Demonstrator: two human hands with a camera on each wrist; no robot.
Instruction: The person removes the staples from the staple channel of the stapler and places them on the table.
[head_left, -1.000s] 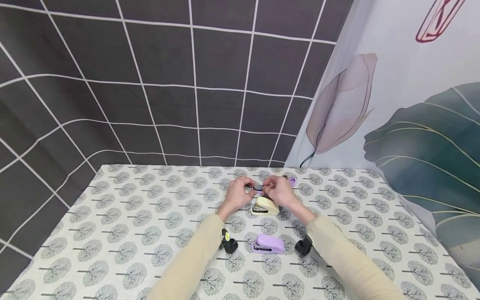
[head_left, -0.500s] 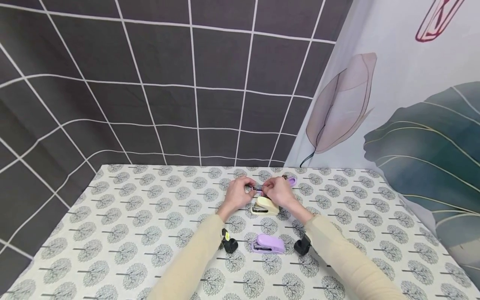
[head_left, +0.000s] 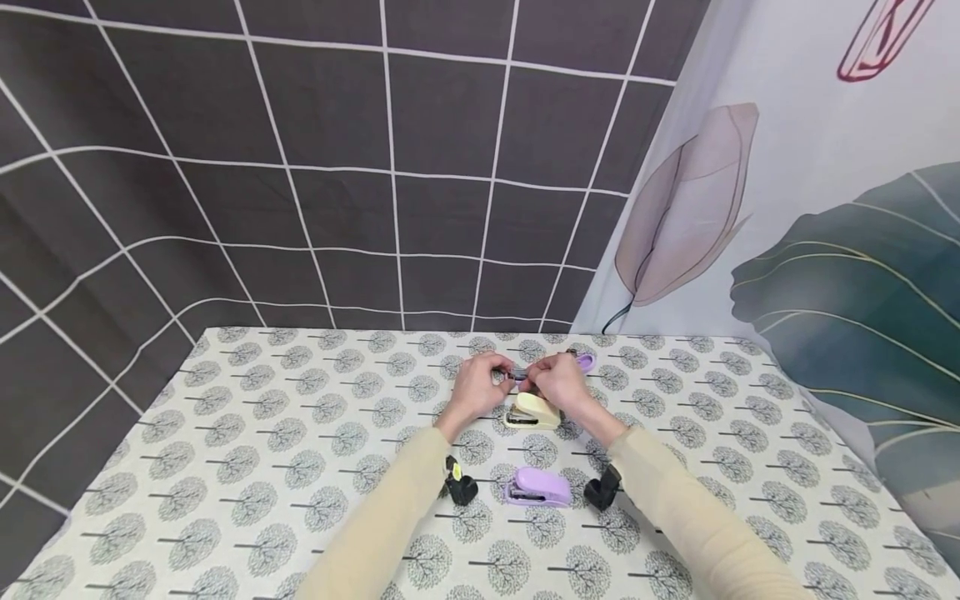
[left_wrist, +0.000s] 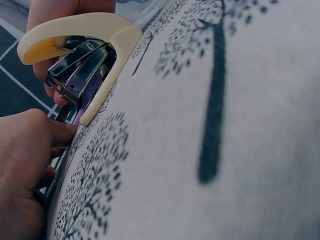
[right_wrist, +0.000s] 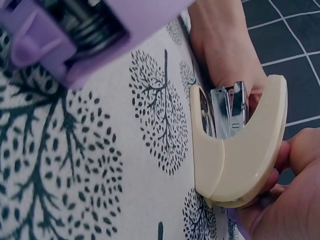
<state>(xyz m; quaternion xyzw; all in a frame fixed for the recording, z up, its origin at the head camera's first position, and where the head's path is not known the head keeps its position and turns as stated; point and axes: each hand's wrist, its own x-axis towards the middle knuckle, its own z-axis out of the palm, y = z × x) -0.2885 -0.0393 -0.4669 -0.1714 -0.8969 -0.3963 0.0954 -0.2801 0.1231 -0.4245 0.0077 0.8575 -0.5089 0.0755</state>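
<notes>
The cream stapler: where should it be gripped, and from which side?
Probably pinch the cream stapler across its closed right end, from above and the person's side. It stands on its base; its opposite end gapes around metal parts, and left hand and right hand occupy the far side.

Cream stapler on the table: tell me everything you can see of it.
The cream stapler looks like smooth plastic, with an arched top cover over a base and a shiny metal magazine showing in its open mouth. It stands upright on the tree-print cloth, mouth toward the person's left, just nearer the person than the left hand and right hand. Whether the right hand touches it is unclear.
</notes>
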